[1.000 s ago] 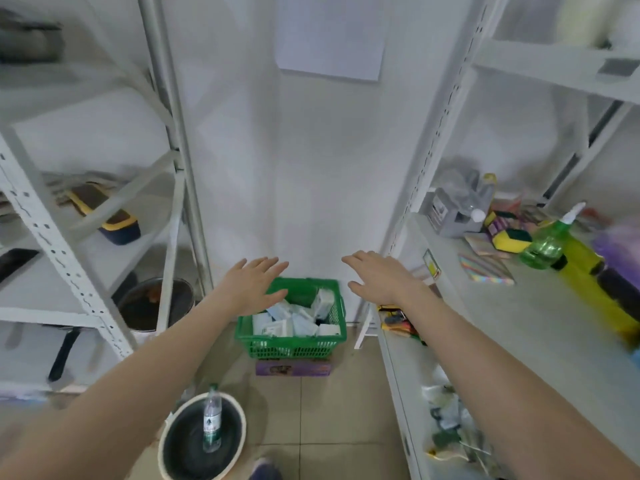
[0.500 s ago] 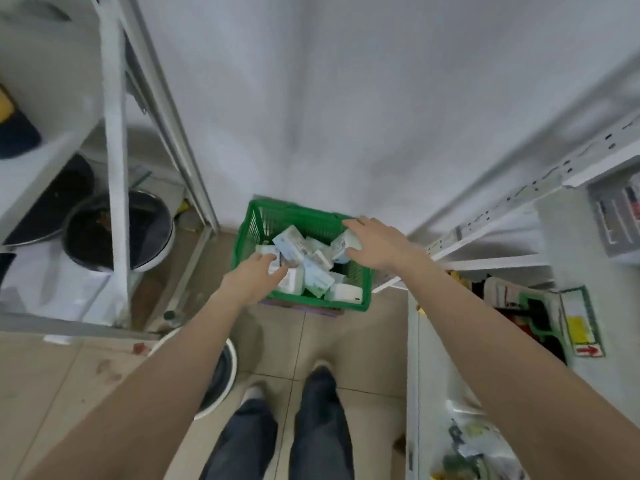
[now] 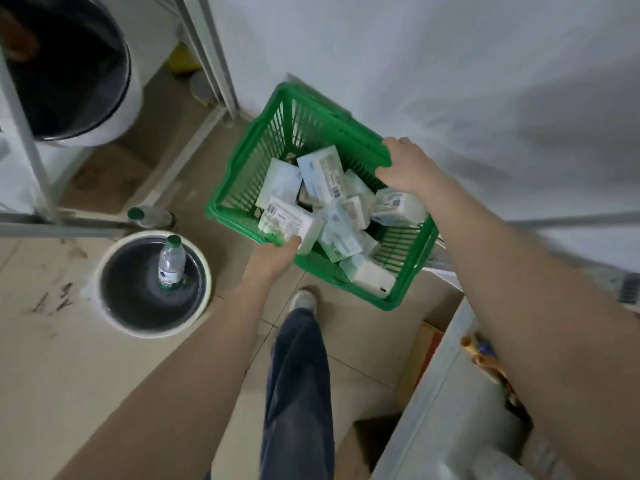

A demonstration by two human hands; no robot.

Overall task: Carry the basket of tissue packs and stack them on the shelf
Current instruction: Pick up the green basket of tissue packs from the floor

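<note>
At the far left a big dark bin [image 3: 65,67] with a white outside stood under the metal rack [image 3: 24,140]. Near it on the tiled floor [image 3: 69,358] sat one round white basin [image 3: 152,284] with a dark inside. One clear water bottle [image 3: 171,263] with a green cap stood up in it. One more green-capped bottle [image 3: 149,216] lay just beyond the basin, by the rack's bottom bar.

The left hand [image 3: 273,259] reached forward with a long straight arm. Its fingers curled under the near left rim of the green plastic basket [image 3: 256,168] and gripped it. The basket was tilted, close to the white wall [image 3: 450,81]. I could not tell if it touched the floor. Inside lay a loose pile of white tissue packs [image 3: 322,178]. About nine showed, but some hid others.

Below the basket were one leg in dark blue trousers [image 3: 298,386] and one pale shoe [image 3: 304,299].

The right hand [image 3: 407,168] came in from the right with its arm stretched out. Its fingers wrapped over the far right rim of the basket and held it tight.

At the lower right was the pale edge of a shelf [image 3: 446,393], with some small blurry things on it.
</note>
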